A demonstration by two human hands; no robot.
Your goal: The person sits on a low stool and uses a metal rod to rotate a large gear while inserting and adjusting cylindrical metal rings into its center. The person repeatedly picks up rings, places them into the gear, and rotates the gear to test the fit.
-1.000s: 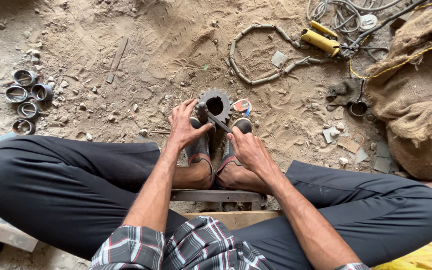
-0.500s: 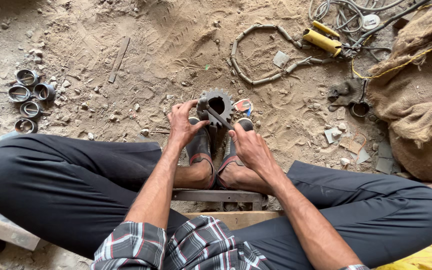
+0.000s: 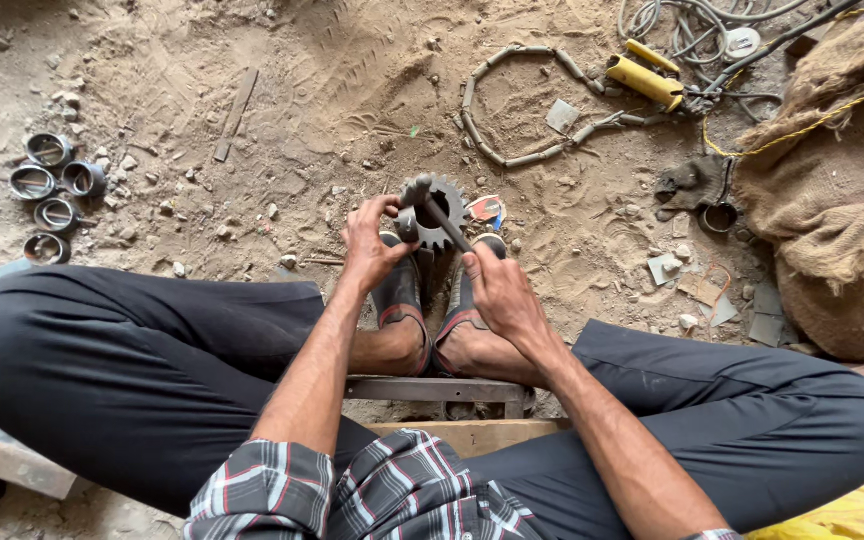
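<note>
Far left of the grip, a cluster of metal rings lies in the sand, well apart from the work. The left hand is clenched around the rim of a toothed gear, holding it upright on the ground just beyond the toes of the shoes. The right hand grasps the handle of a hammer, whose head sits at the gear's upper left edge, the handle slanting down across the bore toward the palm.

The step in hand looks like striking or seating the gear while it is steadied. The next blow would call for the left fingers to stay clear of the hammer head and the gear to stay upright.

Right of the grip, a yellow tube and burlap sacks lie well apart.
</note>
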